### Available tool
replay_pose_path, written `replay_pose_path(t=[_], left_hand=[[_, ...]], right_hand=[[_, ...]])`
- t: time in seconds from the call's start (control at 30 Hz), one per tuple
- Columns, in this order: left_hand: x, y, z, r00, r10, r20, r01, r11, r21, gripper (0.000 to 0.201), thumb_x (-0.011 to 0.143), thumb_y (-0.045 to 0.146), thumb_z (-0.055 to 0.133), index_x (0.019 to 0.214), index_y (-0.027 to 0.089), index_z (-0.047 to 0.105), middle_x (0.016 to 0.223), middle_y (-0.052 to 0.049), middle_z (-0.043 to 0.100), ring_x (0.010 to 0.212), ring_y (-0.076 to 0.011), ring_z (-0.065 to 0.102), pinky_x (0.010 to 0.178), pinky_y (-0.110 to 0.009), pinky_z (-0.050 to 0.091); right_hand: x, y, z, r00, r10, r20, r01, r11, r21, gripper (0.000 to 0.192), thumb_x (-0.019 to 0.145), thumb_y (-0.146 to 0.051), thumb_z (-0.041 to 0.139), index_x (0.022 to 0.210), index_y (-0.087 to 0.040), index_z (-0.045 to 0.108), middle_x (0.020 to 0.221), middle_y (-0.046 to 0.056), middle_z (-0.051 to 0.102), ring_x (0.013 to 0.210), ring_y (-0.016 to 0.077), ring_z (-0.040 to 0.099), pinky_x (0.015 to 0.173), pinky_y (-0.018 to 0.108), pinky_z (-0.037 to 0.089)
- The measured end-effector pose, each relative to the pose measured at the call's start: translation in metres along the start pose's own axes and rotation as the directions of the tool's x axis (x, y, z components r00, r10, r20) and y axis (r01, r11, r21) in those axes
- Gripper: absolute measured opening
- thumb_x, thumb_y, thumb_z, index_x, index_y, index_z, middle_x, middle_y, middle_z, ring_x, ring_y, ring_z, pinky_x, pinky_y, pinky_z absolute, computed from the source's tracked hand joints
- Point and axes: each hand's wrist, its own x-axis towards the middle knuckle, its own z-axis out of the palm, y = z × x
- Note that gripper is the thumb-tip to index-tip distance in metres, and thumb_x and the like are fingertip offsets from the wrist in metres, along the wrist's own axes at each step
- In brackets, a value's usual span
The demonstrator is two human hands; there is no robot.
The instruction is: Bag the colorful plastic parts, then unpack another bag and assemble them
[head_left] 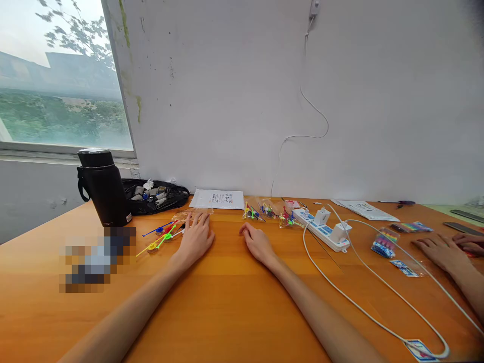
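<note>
Orange table (227,302), left hand (194,237) flat, empty, touching colourful sticks (161,236), right hand (257,241) loosely curled, empty

The tabletop (227,302) is smooth orange wood with a slight sheen. The flask (103,187) is matt black. The sticks (161,237) are glossy coloured plastic. The power strip (321,229) is smooth white plastic.

Plain workroom, wooden worktable (227,302), power strip (321,229), window (56,75)
</note>
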Motion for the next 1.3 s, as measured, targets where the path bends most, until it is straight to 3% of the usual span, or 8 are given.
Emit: replay_pose_path(t=[0.1,0.3,0.57,0.73,0.83,0.97,1.1,1.3], left_hand=[[-0.003,0.016,-0.013,0.993,0.115,0.002,-0.114,0.987,-0.117,0.048,0.091,0.025,0.045,0.138,0.017,0.052,0.140,-0.011,0.056,0.134,-0.0312,0.042,0.117,-0.052,0.024],[-0.017,0.052,-0.035,0.930,0.366,0.032,-0.340,0.891,-0.301,0.055,0.085,0.019,0.051,0.140,0.024,0.049,0.141,-0.006,0.055,0.133,-0.0276,0.042,0.117,-0.047,0.029],[-0.021,0.054,-0.050,0.817,0.570,0.085,-0.493,0.768,-0.409,0.044,0.083,0.013,0.053,0.121,0.033,0.064,0.156,0.001,0.035,0.143,-0.0278,0.029,0.118,-0.049,0.030],[-0.016,0.048,-0.053,0.916,0.402,0.004,-0.360,0.825,-0.435,0.033,0.082,0.017,0.058,0.112,0.028,0.062,0.158,-0.001,0.031,0.145,-0.0281,0.026,0.117,-0.050,0.030],[-0.014,0.047,-0.050,0.960,0.276,-0.047,-0.272,0.878,-0.394,0.061,0.075,0.027,0.067,0.133,0.025,0.047,0.161,-0.008,0.026,0.147,-0.0326,0.021,0.119,-0.056,0.022],[-0.013,0.041,-0.042,0.973,0.225,-0.048,-0.227,0.911,-0.343,0.093,0.070,0.033,0.071,0.150,0.025,0.026,0.158,-0.012,0.030,0.146,-0.0356,0.023,0.120,-0.057,0.009],[-0.013,0.036,-0.038,0.982,0.190,-0.025,-0.185,0.912,-0.365,0.095,0.070,0.036,0.070,0.152,0.026,0.023,0.142,-0.011,0.049,0.134,-0.0331,0.041,0.119,-0.056,0.011],[-0.011,0.035,-0.040,0.984,0.180,-0.019,-0.174,0.914,-0.365,0.090,0.072,0.035,0.070,0.150,0.027,0.025,0.137,-0.009,0.053,0.128,-0.0312,0.045,0.118,-0.052,0.015]], right_hand=[[0.003,0.000,0.002,0.996,0.082,-0.035,-0.065,0.938,0.341,0.023,0.094,-0.029,0.033,0.109,-0.023,0.049,0.073,-0.001,0.065,0.062,0.0149,0.061,0.060,0.024,0.040],[0.005,-0.010,-0.004,0.934,0.336,0.122,-0.307,0.581,0.753,0.045,0.086,-0.051,0.053,0.120,-0.026,0.035,0.085,0.002,0.069,0.058,0.0175,0.068,0.048,0.025,0.047],[0.002,-0.001,0.000,0.961,0.257,-0.103,-0.126,0.735,0.666,0.047,0.078,-0.025,0.057,0.122,-0.024,0.043,0.085,0.000,0.069,0.062,0.0146,0.065,0.055,0.026,0.051],[0.003,-0.005,-0.006,0.980,0.153,-0.127,-0.014,0.693,0.721,0.047,0.078,-0.026,0.057,0.122,-0.024,0.041,0.086,0.000,0.068,0.066,0.0157,0.068,0.056,0.025,0.050],[-0.001,-0.014,-0.009,0.992,0.087,-0.094,0.009,0.685,0.729,0.045,0.080,-0.030,0.061,0.121,-0.024,0.044,0.084,0.000,0.067,0.066,0.0153,0.067,0.056,0.024,0.050],[-0.009,-0.027,-0.011,1.000,0.000,-0.030,0.022,0.686,0.727,0.040,0.082,-0.036,0.064,0.117,-0.025,0.050,0.082,0.000,0.066,0.069,0.0160,0.068,0.063,0.027,0.052],[-0.011,-0.033,-0.012,0.999,-0.031,0.009,0.014,0.667,0.745,0.039,0.083,-0.036,0.063,0.118,-0.024,0.049,0.083,0.000,0.067,0.067,0.0157,0.068,0.065,0.028,0.053],[-0.010,-0.028,-0.013,1.000,-0.029,0.009,0.014,0.685,0.729,0.038,0.084,-0.035,0.062,0.118,-0.023,0.048,0.084,0.001,0.070,0.067,0.0152,0.068,0.063,0.026,0.051]])
